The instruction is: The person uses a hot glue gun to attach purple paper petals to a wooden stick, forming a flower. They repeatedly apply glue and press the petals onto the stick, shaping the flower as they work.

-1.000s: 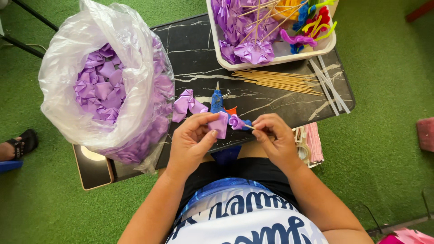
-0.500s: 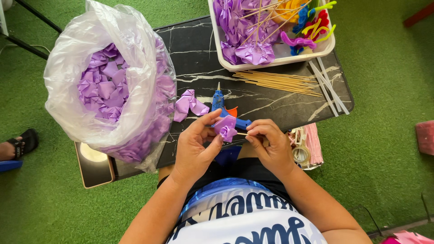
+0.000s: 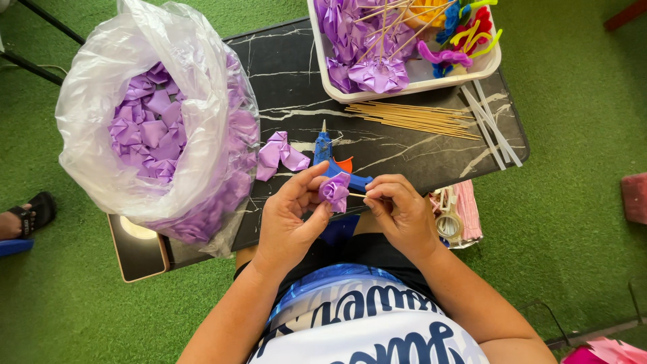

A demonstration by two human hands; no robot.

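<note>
Just in front of the person's body, at the near edge of the desk [image 3: 404, 145], the left hand [image 3: 291, 214] pinches a small purple ribbon flower [image 3: 335, 191] between thumb and fingertips. The right hand [image 3: 400, 210] is closed on a thin wooden stick [image 3: 358, 196] whose tip meets the flower. The stick lies almost level, its long axis running left to right, with the flower end pointing toward the left hand.

Right behind the flower on the desk lies a blue glue gun [image 3: 328, 156], nozzle pointing away from the person. Left of the gun sit loose purple ribbon pieces [image 3: 280, 152]. Further left, a large clear plastic bag [image 3: 145, 114], rounded and open at the top, is full of purple folded pieces.

Beyond the gun, a bundle of bare wooden skewers [image 3: 418, 118] lies across the desk, and pale glue sticks [image 3: 495, 130] lie to its right. At the far edge, a white rectangular tray [image 3: 411, 86] holds finished purple flowers on sticks and bright pipe cleaners [image 3: 465, 37]. Right of the right hand, off the desk edge, lie tape rolls [image 3: 447, 219] and a pink packet [image 3: 466, 210].
</note>
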